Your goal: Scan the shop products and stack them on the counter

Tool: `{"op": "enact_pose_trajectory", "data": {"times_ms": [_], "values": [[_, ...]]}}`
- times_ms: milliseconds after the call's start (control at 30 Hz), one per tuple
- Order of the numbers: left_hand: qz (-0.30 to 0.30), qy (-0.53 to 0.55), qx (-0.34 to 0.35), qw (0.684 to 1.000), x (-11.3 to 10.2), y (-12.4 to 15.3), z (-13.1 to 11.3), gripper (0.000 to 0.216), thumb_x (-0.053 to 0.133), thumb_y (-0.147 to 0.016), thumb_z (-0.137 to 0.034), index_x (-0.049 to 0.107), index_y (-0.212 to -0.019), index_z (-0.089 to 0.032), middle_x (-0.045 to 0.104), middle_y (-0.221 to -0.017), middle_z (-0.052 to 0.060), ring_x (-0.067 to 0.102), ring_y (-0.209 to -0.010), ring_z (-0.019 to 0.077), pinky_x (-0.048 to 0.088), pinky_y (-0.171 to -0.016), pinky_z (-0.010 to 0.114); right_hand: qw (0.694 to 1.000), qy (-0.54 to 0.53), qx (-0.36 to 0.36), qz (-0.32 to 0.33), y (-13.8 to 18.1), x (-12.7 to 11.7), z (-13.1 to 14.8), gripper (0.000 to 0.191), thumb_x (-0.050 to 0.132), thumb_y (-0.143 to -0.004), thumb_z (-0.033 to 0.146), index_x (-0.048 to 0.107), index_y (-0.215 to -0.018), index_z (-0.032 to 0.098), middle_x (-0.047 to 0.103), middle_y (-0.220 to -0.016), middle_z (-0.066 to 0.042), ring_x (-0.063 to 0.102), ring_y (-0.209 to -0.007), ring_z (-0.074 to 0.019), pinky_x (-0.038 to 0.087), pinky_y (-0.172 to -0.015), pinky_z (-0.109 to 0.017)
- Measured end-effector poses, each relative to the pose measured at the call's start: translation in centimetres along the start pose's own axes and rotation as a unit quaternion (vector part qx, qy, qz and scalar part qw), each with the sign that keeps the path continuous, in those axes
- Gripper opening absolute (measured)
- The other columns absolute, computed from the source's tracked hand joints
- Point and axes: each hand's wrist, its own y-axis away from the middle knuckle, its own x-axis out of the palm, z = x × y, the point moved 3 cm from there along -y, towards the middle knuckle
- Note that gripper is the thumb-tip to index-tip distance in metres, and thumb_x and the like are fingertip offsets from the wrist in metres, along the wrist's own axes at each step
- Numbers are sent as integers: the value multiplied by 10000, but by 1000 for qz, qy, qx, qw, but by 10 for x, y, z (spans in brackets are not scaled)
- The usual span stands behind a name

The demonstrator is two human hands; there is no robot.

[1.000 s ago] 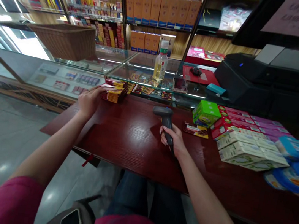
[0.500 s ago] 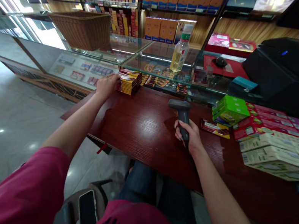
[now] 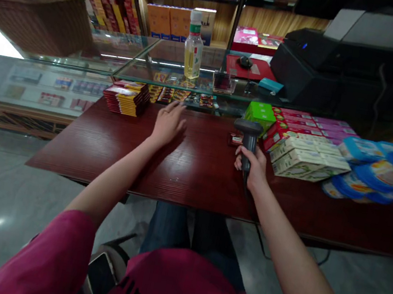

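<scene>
My right hand (image 3: 256, 166) is wrapped round the handle of a dark barcode scanner (image 3: 249, 127), held upright over the wooden counter (image 3: 192, 171). Behind the scanner lies a single red-wrapped bar (image 3: 235, 139), partly hidden. My left hand (image 3: 169, 123) hovers or rests over the counter with its fingers stretched out and nothing in them; whether it touches the wood I cannot tell. To its left stands a neat stack of red and yellow chocolate bars (image 3: 128, 98), apart from the hand.
Right of the scanner sit green boxes (image 3: 259, 113), red boxes (image 3: 279, 131), pale green cartons (image 3: 304, 158) and blue-lidded tubs (image 3: 378, 174). A drink bottle (image 3: 193, 50) stands on the glass display case (image 3: 137, 73), near a wicker basket (image 3: 39, 23). A phone (image 3: 101, 277) lies beside my legs.
My left hand has let go of the chocolate bar stack and moved right, opening over the counter. The right hand keeps the scanner, now in front of the single bar. My view has turned right.
</scene>
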Motion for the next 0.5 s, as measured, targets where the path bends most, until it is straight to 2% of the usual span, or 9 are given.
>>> {"op": "enact_pose_trajectory", "data": {"times_ms": [133, 233, 300, 367, 433, 500], "values": [[64, 58, 106, 991, 54, -23, -99, 461, 610, -1084, -384, 662, -1506, -205, 668, -1579, 141, 571, -1522, 315, 328, -1300, 497, 997, 49, -22, -47, 10, -37, 10, 444, 927, -731, 441, 565, -920, 265, 692, -747, 50, 517, -391, -90, 431, -355, -246], [118, 112, 162, 973, 88, -33, -142, 524, 738, -1020, -386, 678, -1489, -161, 681, -1554, 174, 602, -1493, 347, 366, -1288, 492, 997, 52, -22, -51, 13, -44, 13, 448, 929, -735, 463, 570, -922, 272, 696, -758, 47, 522, -393, -92, 422, -356, -254], [154, 149, 185, 959, 104, -35, -152, 596, 782, -987, -324, 640, -1541, -157, 600, -1640, 180, 536, -1565, 343, 378, -1305, 473, 997, 52, -17, -46, 12, -43, 14, 462, 933, -732, 490, 576, -933, 277, 701, -760, 46, 519, -396, -93, 424, -362, -258], [169, 172, 186, 953, 111, -34, -151, 588, 769, -987, -263, 635, -1555, -187, 545, -1691, 159, 496, -1602, 323, 381, -1321, 448, 998, 59, -9, -38, 10, -40, 14, 488, 947, -713, 511, 585, -943, 280, 708, -755, 46, 519, -399, -97, 433, -366, -263], [156, 182, 163, 957, 108, -32, -141, 490, 731, -1010, -239, 693, -1497, -210, 599, -1649, 144, 543, -1565, 325, 400, -1313, 444, 998, 61, -2, -22, 12, -37, 16, 507, 959, -697, 528, 588, -936, 279, 717, -754, 44, 526, -404, -102, 447, -369, -267], [127, 213, 115, 962, 97, -28, -124, 355, 702, -1036, -264, 775, -1380, -220, 718, -1513, 139, 647, -1452, 344, 448, -1271, 449, 999, 51, 2, -3, 17, -33, 19, 510, 964, -692, 527, 587, -927, 277, 706, -733, 52, 525, -402, -103, 445, -363, -263]]}}
